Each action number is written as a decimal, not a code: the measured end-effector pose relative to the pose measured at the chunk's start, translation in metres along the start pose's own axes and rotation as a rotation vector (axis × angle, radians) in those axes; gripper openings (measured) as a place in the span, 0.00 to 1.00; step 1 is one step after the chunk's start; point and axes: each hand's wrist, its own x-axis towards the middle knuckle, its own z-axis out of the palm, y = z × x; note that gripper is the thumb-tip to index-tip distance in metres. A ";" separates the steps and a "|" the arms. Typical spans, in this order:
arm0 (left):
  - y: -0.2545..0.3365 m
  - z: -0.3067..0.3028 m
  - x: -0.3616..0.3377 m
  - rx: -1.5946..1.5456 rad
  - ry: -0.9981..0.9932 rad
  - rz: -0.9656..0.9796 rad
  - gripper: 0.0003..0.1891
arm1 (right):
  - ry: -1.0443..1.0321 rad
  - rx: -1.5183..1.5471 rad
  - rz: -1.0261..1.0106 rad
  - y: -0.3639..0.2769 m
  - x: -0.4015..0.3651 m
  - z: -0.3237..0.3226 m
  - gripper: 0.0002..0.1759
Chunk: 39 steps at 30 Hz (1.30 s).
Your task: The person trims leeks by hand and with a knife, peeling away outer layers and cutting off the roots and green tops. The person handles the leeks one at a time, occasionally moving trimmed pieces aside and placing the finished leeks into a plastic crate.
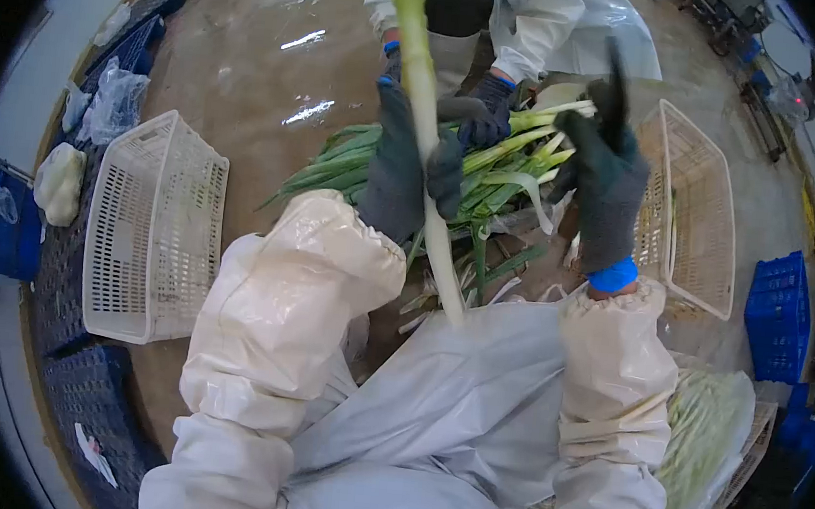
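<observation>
My left hand (405, 172), in a dark grey glove, is closed around the pale stalk of a long green onion (424, 91). The stalk slants upright, with its white end (450, 292) low over my apron. To its right, my gloved right hand (602, 189) is raised with its fingers curled. A dark, narrow, pointed shape (617, 84) rises from that hand, blurred; whether it is a blade or a finger I cannot make out. Between and beyond my hands lies a pile of green onions (512, 167), with leafy scraps below it.
Opposite me, a co-worker's gloved hands (488, 111) reach into the pile. White crates stand at left (124, 230) and right (706, 218). A blue crate (778, 316) is further right, near bagged green stalks (706, 441). Dark pallets (104, 402) line the left wall.
</observation>
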 end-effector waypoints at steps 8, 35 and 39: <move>-0.019 0.008 -0.003 -0.045 -0.160 -0.182 0.47 | -0.320 0.048 0.286 -0.020 -0.025 0.023 0.13; -0.037 0.019 -0.004 0.186 -0.042 -0.189 0.27 | 0.039 -0.358 -0.257 0.029 -0.027 0.025 0.08; -0.036 0.020 -0.012 0.354 0.015 -0.116 0.24 | 0.113 -0.223 -0.230 0.027 -0.018 0.023 0.12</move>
